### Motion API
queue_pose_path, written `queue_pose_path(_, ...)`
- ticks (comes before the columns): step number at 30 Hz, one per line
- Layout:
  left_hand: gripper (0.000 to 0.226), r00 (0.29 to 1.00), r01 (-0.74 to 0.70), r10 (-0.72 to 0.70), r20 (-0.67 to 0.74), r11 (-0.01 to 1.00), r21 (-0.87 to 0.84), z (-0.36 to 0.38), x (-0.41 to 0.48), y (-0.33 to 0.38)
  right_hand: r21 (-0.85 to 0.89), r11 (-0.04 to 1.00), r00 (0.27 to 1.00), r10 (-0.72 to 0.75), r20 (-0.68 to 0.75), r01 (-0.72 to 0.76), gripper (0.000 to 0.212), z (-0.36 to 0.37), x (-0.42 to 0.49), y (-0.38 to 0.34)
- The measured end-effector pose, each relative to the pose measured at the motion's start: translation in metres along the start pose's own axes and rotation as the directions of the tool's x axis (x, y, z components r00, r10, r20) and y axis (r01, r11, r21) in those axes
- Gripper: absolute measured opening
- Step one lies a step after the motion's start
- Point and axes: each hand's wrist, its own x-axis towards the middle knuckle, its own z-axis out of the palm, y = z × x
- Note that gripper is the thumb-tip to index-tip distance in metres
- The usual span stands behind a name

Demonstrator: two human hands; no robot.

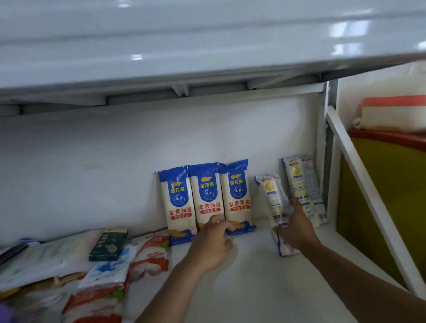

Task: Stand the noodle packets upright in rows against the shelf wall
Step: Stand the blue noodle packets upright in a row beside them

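Head view: right hand (297,227) covers leaning packet (272,197), grip unclear.

Light: bright, cool and even, so you get no hard shadows.
Glare: white reflections streak the glossy upper shelf (348,30).
Shadow: one soft patch on the shelf floor (252,283) beside your left hand (213,246).
Sharpness: print on the blue packets (206,199) reads clearly; the pale packets (274,200) at your right hand (297,231) look smeared.
Edges: the pile of bags (91,306) lower left is blurred; straight shelf lines bow.
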Motion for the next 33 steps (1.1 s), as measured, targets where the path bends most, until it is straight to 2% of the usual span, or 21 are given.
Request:
queue_pose_path(4, 0.027, 0.999, -0.002, 0.003, 0.032, 1.0, -0.024, 0.003, -0.047, 0.007, 0.14, 0.986, 0.98, 0.067, 0.185, -0.094, 0.095, -0.03, -0.048, -0.025)
queue_pose_path(7, 0.025, 0.988, 0.143, -0.123, 0.094, 0.96, -0.239, 0.004, -0.063, 0.012, 0.35, 0.921, 0.946, 0.054, 0.321, -0.172, 0.086, -0.046, -0.085, -0.04)
queue_pose_path(9, 0.025, 0.973, 0.222, -0.175, 0.148, 0.884, -0.411, 0.003, -0.065, 0.019, 0.478, 0.839, 0.893, 0.022, 0.449, -0.261, 0.075, -0.053, -0.11, -0.051)
queue_pose_path(12, 0.04, 0.966, 0.256, -0.161, 0.204, 0.735, -0.628, -0.002, -0.069, 0.029, 0.566, 0.741, 0.747, -0.134, 0.652, -0.361, 0.067, -0.058, -0.137, -0.064)
queue_pose_path(16, 0.044, 0.977, 0.211, -0.104, 0.184, 0.552, -0.806, -0.013, -0.075, 0.03, 0.609, 0.667, 0.645, -0.246, 0.723, -0.428, 0.056, -0.056, -0.149, -0.077)
queue_pose_path(19, 0.047, 0.983, 0.181, -0.075, 0.165, 0.448, -0.875, -0.018, -0.077, 0.037, 0.59, 0.642, 0.62, -0.22, 0.753, -0.489, 0.048, -0.05, -0.158, -0.083)
queue_pose_path(21, 0.054, 0.981, 0.191, -0.113, 0.158, 0.426, -0.884, -0.021, -0.077, 0.042, 0.556, 0.672, 0.646, -0.149, 0.749, -0.49, 0.042, -0.046, -0.16, -0.086)
queue_pose_path(23, 0.057, 0.971, 0.188, -0.217, 0.096, 0.462, -0.867, -0.023, -0.074, 0.046, 0.531, 0.729, 0.688, -0.112, 0.717, -0.433, 0.038, -0.043, -0.16, -0.089)
queue_pose_path(25, 0.057, 0.945, 0.182, -0.326, 0.02, 0.475, -0.861, -0.025, -0.07, 0.05, 0.516, 0.794, 0.728, -0.142, 0.671, -0.321, 0.045, -0.037, -0.158, -0.089)
queue_pose_path(27, 0.059, 0.924, 0.188, -0.382, -0.023, 0.506, -0.842, -0.025, -0.068, 0.051, 0.471, 0.856, 0.791, -0.134, 0.597, -0.211, 0.04, -0.03, -0.16, -0.09)
queue_pose_path(30, 0.058, 0.917, 0.19, -0.396, -0.041, 0.527, -0.828, -0.025, -0.069, 0.052, 0.436, 0.895, 0.872, -0.136, 0.471, -0.096, 0.033, -0.023, -0.161, -0.093)
queue_pose_path(33, 0.057, 0.933, 0.136, -0.357, -0.049, 0.473, -0.871, -0.028, -0.071, 0.052, 0.525, 0.849, 0.913, -0.175, 0.368, -0.048, 0.027, -0.022, -0.158, -0.099)
